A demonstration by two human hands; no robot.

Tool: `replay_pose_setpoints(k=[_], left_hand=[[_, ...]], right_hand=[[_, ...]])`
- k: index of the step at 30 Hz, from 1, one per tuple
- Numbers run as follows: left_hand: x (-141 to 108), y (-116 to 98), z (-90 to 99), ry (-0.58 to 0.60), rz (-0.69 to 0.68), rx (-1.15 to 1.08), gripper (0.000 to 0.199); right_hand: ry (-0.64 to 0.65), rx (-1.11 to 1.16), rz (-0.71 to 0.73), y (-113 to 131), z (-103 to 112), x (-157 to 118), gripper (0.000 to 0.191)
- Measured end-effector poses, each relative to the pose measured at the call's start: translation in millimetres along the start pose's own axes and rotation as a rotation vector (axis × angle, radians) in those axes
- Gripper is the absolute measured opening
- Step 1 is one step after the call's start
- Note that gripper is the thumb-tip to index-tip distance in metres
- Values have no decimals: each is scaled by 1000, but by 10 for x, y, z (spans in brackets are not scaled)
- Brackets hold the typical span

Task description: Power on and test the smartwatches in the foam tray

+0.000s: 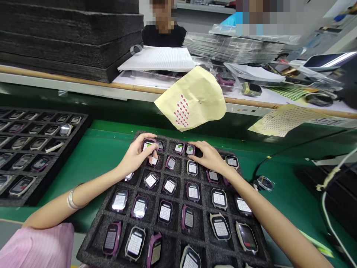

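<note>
A black foam tray [178, 201] with square compartments lies in front of me, holding several purple or light-framed watch bodies, many with lit screens. At its back left corner, my left hand [141, 152] is closed round a purple watch [148, 144], thumb across its screen. Toward the back middle, my right hand [208, 156] pinches another purple watch [190, 149] between thumb and fingers, at its compartment. Just left of that one sits a purple watch [179, 148] with a partly green screen.
Another foam tray of watches [41, 149] lies at the left. A shelf edge [134, 88] runs behind, bearing stacked black foam [69, 41], papers [161, 58] and plastic trays. Yellow sheets [200, 96] hang from it. A cable [325, 212] is at right; a person [164, 35] sits beyond.
</note>
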State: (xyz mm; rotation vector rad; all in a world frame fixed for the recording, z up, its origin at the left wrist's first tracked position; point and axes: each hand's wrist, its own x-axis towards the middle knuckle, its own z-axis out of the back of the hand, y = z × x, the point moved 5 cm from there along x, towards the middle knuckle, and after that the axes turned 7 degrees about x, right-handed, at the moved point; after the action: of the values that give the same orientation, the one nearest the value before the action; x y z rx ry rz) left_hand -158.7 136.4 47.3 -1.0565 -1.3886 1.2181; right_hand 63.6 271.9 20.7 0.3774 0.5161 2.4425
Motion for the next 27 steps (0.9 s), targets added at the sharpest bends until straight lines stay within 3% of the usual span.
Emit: replay_pose_setpoints(k=[4, 10, 22, 27], left_hand=[[36, 34, -8, -8, -17, -25, 30], [-6, -26, -39, 64, 2, -99, 61], [-13, 8, -10, 95, -44, -83, 65], [10, 27, 0, 85, -83, -37, 58]], right_hand=[[7, -10, 4, -1, -9, 20, 45], [9, 5, 0, -26, -22, 25, 49], [27, 11, -12, -46, 0, 23, 49], [29, 21, -21, -52, 22, 15, 49]])
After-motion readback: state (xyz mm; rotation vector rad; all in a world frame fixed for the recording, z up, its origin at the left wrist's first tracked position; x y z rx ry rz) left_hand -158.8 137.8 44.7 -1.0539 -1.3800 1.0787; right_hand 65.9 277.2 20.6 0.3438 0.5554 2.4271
